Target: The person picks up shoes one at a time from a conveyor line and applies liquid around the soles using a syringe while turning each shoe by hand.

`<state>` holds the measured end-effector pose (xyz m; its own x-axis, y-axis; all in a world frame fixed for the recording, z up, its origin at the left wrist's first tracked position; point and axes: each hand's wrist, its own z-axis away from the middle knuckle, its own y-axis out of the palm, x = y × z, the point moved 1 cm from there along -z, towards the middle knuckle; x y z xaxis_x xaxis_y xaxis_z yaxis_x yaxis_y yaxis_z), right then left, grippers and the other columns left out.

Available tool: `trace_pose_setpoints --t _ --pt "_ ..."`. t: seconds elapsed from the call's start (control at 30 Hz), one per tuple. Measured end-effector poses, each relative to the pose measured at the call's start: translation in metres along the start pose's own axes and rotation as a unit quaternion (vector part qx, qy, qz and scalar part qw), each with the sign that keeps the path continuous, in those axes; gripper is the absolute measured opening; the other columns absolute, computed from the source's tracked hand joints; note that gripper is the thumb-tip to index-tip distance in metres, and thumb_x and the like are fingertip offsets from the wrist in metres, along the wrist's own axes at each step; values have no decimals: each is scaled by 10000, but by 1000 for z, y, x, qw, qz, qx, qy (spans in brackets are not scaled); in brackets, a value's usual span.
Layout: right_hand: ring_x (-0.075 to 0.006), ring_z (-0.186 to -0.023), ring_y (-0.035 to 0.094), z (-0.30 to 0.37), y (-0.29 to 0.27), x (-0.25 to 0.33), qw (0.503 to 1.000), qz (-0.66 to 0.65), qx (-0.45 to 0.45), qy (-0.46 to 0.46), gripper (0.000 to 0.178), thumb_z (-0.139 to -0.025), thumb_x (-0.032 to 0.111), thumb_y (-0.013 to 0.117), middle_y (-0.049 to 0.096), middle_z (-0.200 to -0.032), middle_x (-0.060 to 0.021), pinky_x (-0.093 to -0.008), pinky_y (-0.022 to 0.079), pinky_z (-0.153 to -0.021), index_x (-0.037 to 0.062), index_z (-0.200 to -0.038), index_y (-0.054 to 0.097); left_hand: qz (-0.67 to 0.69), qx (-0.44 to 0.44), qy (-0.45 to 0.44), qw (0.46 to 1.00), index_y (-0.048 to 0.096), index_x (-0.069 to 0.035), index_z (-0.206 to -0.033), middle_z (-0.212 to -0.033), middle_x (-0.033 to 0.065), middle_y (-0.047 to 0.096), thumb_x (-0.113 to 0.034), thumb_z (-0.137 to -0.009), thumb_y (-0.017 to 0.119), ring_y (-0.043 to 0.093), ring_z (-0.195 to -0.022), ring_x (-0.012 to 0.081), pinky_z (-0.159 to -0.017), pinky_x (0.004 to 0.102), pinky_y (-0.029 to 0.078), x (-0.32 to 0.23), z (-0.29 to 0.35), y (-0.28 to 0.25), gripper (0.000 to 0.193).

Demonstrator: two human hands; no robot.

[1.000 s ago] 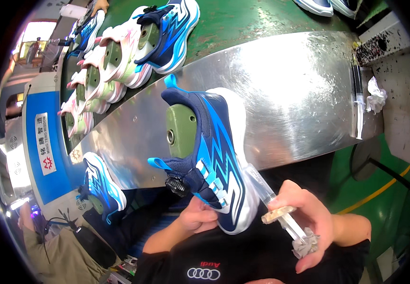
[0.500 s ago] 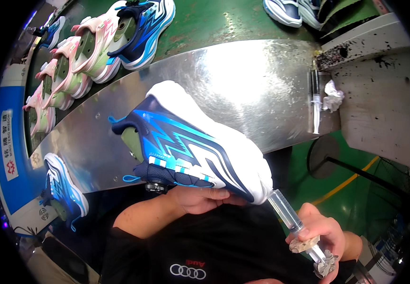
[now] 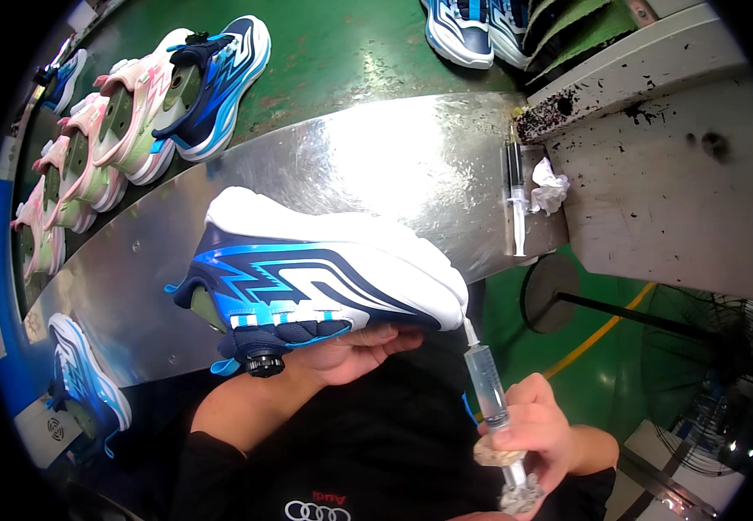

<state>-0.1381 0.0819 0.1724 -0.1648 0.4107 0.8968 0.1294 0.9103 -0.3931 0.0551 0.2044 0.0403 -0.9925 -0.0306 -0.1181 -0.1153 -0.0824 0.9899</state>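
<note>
My left hand (image 3: 342,354) is closed under a blue, navy and white sneaker (image 3: 324,282), which lies tipped on its side in the air with its white sole facing away from me. A black dial and a blue loop show at the sneaker's near left side. My right hand (image 3: 537,430) is closed round a clear plastic syringe (image 3: 486,382), its thumb on the barrel near the flange. Wrapping of a pale, crumpled material covers the flange and the plunger end. The syringe's thin tip touches, or nearly touches, the edge where the toe's upper meets the sole.
Beyond the sneaker runs a curved steel table (image 3: 146,282), with a dark-filled syringe (image 3: 515,187) and crumpled white paper (image 3: 549,185) at its right end. Pink-and-green shoes (image 3: 90,187) and a blue sneaker (image 3: 220,87) stand on a green surface. A grey metal panel (image 3: 663,200) rises at right.
The sneaker has turned to lie more level, its toe pointing right. My right hand has turned the syringe steeper, and its tip now shows at the toe. The whole view has shifted.
</note>
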Motion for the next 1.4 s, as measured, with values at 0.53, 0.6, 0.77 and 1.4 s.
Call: trace_pose_setpoints --t 0.53,0.6,0.77,1.4 --pt "-174 -611 351 -17 34 -14 959 269 -38 -83 641 -582 452 774 528 -754 -16 -286 298 -572 68 -1057 578 30 7 3 1000 524 -42 -1206 -1182 105 577 2 -872 554 541 -1134 222 -893 279 505 -7 -12 11 338" --pt "-177 -619 351 -17 37 -17 953 288 -39 -83 621 -588 452 770 527 -759 -18 -282 298 -568 77 -1048 583 28 22 -1 999 518 -37 -1215 -1192 116 572 -28 -887 544 546 -1129 234 -881 278 511 -6 -13 9 329" --pt "-185 -646 347 -13 46 -25 937 332 -51 -94 571 -604 451 759 529 -784 -21 -273 301 -554 104 -1026 595 22 31 17 999 516 -35 -1215 -1192 121 572 -57 -887 559 546 -1128 244 -863 275 520 -4 -12 9 331" --pt "-232 -742 394 -2 23 -41 900 390 -162 -106 749 -570 545 777 499 -857 -50 -358 327 -680 90 -1084 475 -114 -81 7 990 353 -2 -1295 -1244 200 504 -46 -826 621 516 -1157 340 -907 383 475 -10 64 16 542"
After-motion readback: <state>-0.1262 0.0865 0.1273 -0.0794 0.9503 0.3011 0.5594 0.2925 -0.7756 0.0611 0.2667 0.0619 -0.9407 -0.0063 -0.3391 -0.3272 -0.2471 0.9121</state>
